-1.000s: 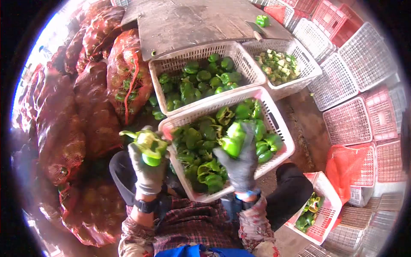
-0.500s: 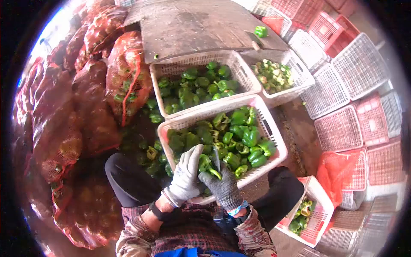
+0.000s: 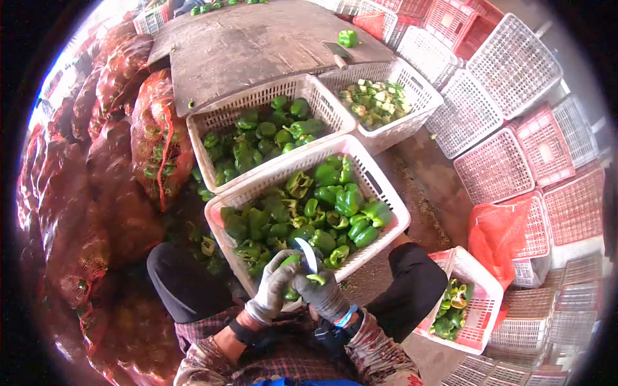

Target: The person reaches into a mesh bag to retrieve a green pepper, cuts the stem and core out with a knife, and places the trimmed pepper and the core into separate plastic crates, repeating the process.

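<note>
My left hand (image 3: 271,289), in a pale work glove, is closed around a green bell pepper (image 3: 291,294), mostly hidden by the fingers. My right hand (image 3: 323,297), in a grey glove, grips a knife (image 3: 306,253) whose blade points up and away from me; its handle is hidden in the fist. A curved green stem (image 3: 316,278) shows at the right fingers, close against the pepper. Both hands meet over the near edge of a white crate (image 3: 380,239) filled with green bell peppers (image 3: 348,201), several of them cut open.
Behind stand a crate of peppers (image 3: 257,143) and a crate of pale cut pieces (image 3: 380,103). A wooden board (image 3: 251,48) bears a pepper (image 3: 347,38) and a cleaver (image 3: 338,55). Filled mesh sacks (image 3: 161,138) line the left; stacked crates (image 3: 496,164) and a small crate (image 3: 492,315) stand right.
The view has shifted, so the crates appear farther left. The knife blade now shows its bright flat side and leans left. Both hands stay together with the pepper.
</note>
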`<move>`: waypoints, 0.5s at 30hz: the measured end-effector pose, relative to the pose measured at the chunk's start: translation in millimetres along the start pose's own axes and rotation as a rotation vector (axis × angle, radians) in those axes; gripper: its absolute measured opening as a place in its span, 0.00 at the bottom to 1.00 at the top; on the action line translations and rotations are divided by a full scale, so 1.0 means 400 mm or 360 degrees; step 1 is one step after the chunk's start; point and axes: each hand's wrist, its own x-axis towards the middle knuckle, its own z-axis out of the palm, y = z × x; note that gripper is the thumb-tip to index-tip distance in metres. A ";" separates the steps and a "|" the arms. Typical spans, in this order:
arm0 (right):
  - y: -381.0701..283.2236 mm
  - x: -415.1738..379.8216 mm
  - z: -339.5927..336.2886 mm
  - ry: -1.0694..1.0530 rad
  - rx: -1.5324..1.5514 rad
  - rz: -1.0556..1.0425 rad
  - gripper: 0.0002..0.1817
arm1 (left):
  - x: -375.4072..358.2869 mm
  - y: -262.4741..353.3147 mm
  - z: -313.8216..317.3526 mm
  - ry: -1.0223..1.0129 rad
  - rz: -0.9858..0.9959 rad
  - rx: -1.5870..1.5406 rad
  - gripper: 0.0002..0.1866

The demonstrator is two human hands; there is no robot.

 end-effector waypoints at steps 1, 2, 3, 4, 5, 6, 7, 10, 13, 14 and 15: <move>-0.005 -0.004 -0.030 -0.0105 0.0254 0.0375 0.13 | 0.008 -0.007 -0.004 -0.0043 -0.0127 -0.0142 0.22; -0.010 -0.005 -0.056 -0.0213 0.0508 0.0747 0.12 | 0.016 -0.014 -0.012 -0.0085 -0.0249 -0.0282 0.22; 0.005 0.006 -0.068 -0.0221 0.0716 0.0786 0.12 | 0.024 -0.073 -0.065 -0.0184 -0.0309 -0.0241 0.27; 0.028 0.020 -0.075 -0.0211 0.0466 0.0735 0.11 | 0.033 -0.077 -0.048 -0.0085 -0.0328 -0.0288 0.28; 0.055 0.035 -0.083 -0.0242 0.0039 0.0585 0.11 | 0.041 -0.076 -0.027 0.0014 -0.0344 -0.0337 0.29; 0.077 0.049 -0.089 -0.0274 -0.0384 0.0422 0.11 | 0.044 -0.063 -0.010 0.0044 -0.0341 -0.0432 0.29; 0.048 0.054 -0.100 -0.0293 -0.0287 0.0458 0.10 | 0.043 -0.045 0.005 0.0021 -0.0261 -0.0342 0.29; -0.091 0.074 -0.111 -0.0243 0.0208 0.0650 0.14 | 0.056 0.016 0.040 0.0057 -0.0382 -0.0762 0.26; -0.034 0.132 -0.114 -0.0130 -0.0944 -0.0618 0.11 | 0.099 0.002 0.039 -0.0018 -0.0153 -0.0974 0.25; -0.025 0.151 -0.129 -0.0016 -0.1556 -0.0810 0.10 | 0.109 -0.006 0.009 -0.0105 0.0257 0.0070 0.29; -0.065 0.205 -0.153 0.0148 -0.1450 -0.0730 0.10 | 0.121 -0.014 -0.020 0.0077 0.0675 0.1090 0.34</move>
